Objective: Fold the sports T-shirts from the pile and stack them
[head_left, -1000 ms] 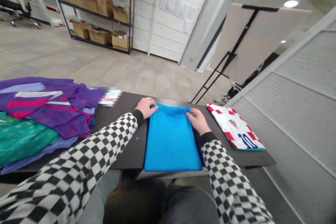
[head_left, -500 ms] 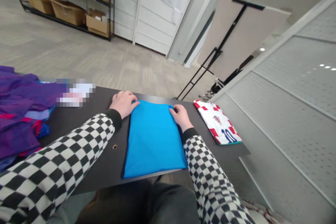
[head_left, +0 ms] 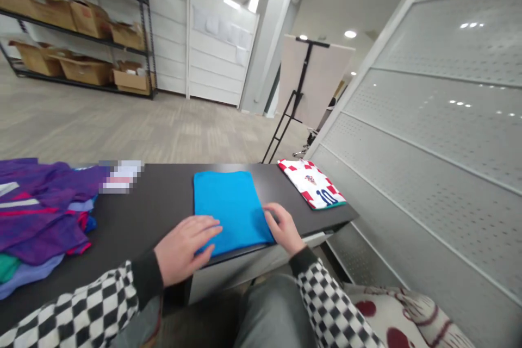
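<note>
**Flat and square at the near edge**

Your left hand (head_left: pixel 185 250) is lying spread and flat, reaching over the near left corner of the folded blue cloth (head_left: pixel 228 201). Your right hand (head_left: pixel 283 228) is curving against the cloth's right side near its near corner, with the fingers (head_left: pixel 272 213) loosely bunched; you cannot tell from this view whether they are pinching anything. The cloth is sitting square, close to the near edge of the table (head_left: pixel 155 201), about midway along it. Open palms smoothing outward would likely keep the layers from creeping better than a tight grip would.

Past your left hand, purple jerseys (head_left: pixel 49 201) are heaping at the table's left edge beside a pixelated patch (head_left: pixel 122 176) that cannot be read. At the far right corner, a red-and-white checked jersey (head_left: pixel 312 185) is lying folded, showing a blue 10 and a crest too small to read. Farther off, cardboard boxes (head_left: pixel 92 70) are sitting on metal shelves (head_left: pixel 141 27).
</note>
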`<act>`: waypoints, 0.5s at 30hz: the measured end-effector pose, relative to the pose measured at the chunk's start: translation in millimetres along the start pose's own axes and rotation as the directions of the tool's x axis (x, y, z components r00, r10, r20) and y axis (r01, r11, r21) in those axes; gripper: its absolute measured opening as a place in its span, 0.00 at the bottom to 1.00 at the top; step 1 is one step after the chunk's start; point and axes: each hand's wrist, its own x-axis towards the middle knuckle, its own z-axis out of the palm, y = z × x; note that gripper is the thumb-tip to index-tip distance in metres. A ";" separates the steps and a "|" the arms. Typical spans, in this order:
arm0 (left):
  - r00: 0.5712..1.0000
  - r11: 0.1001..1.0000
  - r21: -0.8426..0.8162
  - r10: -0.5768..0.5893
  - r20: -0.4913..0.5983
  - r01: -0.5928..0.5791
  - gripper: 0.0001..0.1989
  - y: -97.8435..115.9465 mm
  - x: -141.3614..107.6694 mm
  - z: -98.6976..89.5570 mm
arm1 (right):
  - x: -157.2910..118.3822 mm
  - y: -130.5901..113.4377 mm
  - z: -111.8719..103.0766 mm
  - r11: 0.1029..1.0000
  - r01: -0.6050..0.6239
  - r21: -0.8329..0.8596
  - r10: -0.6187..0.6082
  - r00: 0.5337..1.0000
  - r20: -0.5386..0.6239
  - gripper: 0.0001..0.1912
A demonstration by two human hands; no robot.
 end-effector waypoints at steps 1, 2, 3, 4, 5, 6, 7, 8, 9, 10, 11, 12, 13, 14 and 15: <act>0.998 1.000 0.008 -0.007 0.059 0.007 0.30 19.2 -13.1 3.1 | -21.3 -5.4 -7.6 0.999 0.033 -0.032 -0.030 0.994 0.103 0.18; 0.993 0.999 0.026 -0.025 0.120 0.022 0.36 35.0 -21.7 6.2 | -38.1 -9.1 -14.0 0.994 0.079 -0.072 -0.061 0.974 0.216 0.23; 0.983 0.998 0.047 -0.047 0.177 0.039 0.40 46.4 -26.1 8.7 | -50.0 -11.2 -18.7 0.985 0.128 -0.114 -0.086 0.944 0.317 0.30; 0.972 0.996 0.068 -0.068 0.227 0.054 0.42 53.1 -27.0 10.6 | -57.4 -11.9 -21.5 0.973 0.174 -0.154 -0.101 0.914 0.394 0.35; 0.961 0.994 0.085 -0.088 0.261 0.068 0.43 55.4 -25.7 11.7 | -60.9 -11.5 -22.3 0.958 0.216 -0.191 -0.113 0.891 0.441 0.38; 0.954 0.992 0.098 -0.109 0.278 0.084 0.42 54.1 -23.3 12.1 | -61.8 -10.3 -21.6 0.942 0.249 -0.223 -0.122 0.878 0.463 0.39; 0.951 0.989 0.104 -0.128 0.282 0.102 0.40 50.4 -21.0 12.0 | -61.1 -8.6 -20.0 0.929 0.274 -0.248 -0.132 0.873 0.469 0.39; 0.950 0.987 0.106 -0.147 0.276 0.122 0.38 45.7 -19.6 11.6 | -59.7 -6.4 -18.0 0.919 0.292 -0.265 -0.143 0.873 0.467 0.38; 0.950 0.985 0.107 -0.162 0.269 0.137 0.36 41.0 -19.5 11.2 | -58.5 -4.1 -16.3 0.911 0.307 -0.275 -0.154 0.873 0.464 0.36; 0.950 0.984 0.109 -0.169 0.265 0.144 0.35 37.2 -21.0 10.7 | -57.8 -2.0 -15.1 0.906 0.319 -0.279 -0.165 0.872 0.461 0.35; 0.950 0.983 0.113 -0.170 0.262 0.145 0.33 34.8 -24.0 10.1 | -58.0 -0.1 -14.7 0.902 0.327 -0.280 -0.176 0.873 0.454 0.33; 0.951 0.983 0.119 -0.168 0.259 0.141 0.32 34.1 -28.1 9.2 | -59.2 1.2 -15.0 0.901 0.334 -0.277 -0.189 0.876 0.444 0.31; 0.954 0.983 0.126 -0.163 0.252 0.135 0.30 34.8 -32.9 8.0 | -61.1 2.0 -15.9 0.901 0.341 -0.269 -0.203 0.879 0.431 0.29; 0.958 0.983 0.133 -0.157 0.239 0.128 0.28 36.9 -37.7 6.1 | -63.7 2.0 -17.4 0.902 0.346 -0.258 -0.219 0.883 0.416 0.27; 0.964 0.983 0.138 -0.149 0.222 0.120 0.27 39.8 -42.0 3.3 | -66.6 1.1 -19.4 0.905 0.348 -0.244 -0.233 0.887 0.399 0.25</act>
